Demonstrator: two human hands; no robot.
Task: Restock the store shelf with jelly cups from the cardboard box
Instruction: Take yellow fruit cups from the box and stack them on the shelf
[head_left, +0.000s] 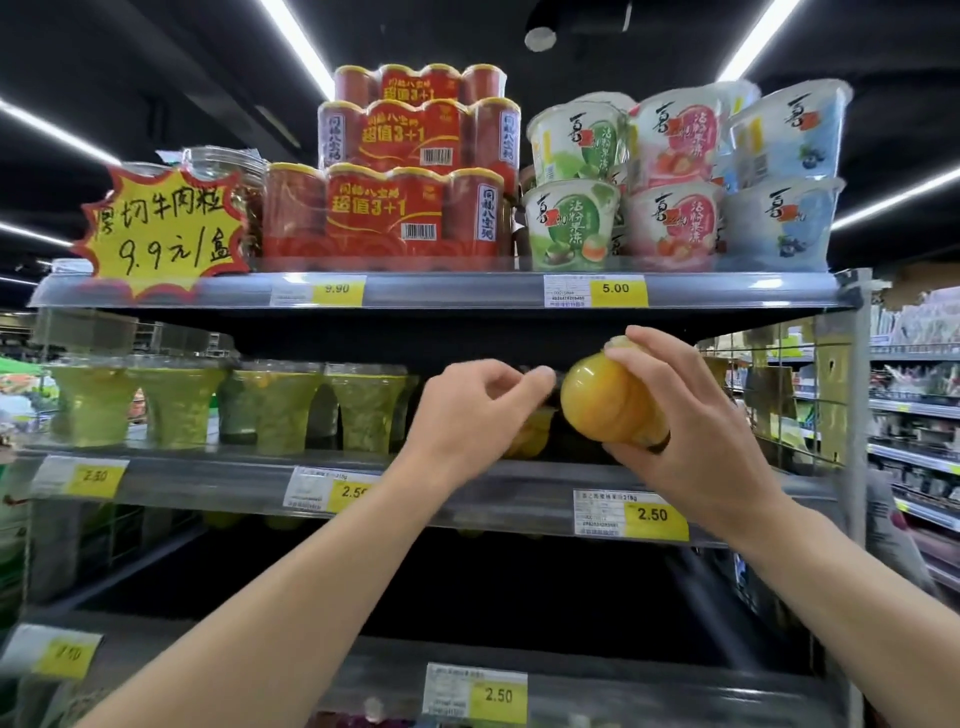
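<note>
My right hand (691, 431) grips an orange jelly cup (608, 402), tilted on its side at the front of the middle shelf (467, 483). My left hand (478, 410) is just to its left, fingers curled and blurred. It hovers over a second orange jelly cup (535, 436) that stands on the shelf, mostly hidden behind it. Whether the fingers touch that cup is unclear. Green jelly cups (270, 405) fill the shelf's left half. The cardboard box is out of view.
The top shelf (457, 291) holds red can packs (384, 213) and pastel jelly tubs (675, 182), with a yellow price sign (161, 228) at left. A wire side panel (810, 395) closes the shelf's right end. The lower shelf bay (519, 582) is dark.
</note>
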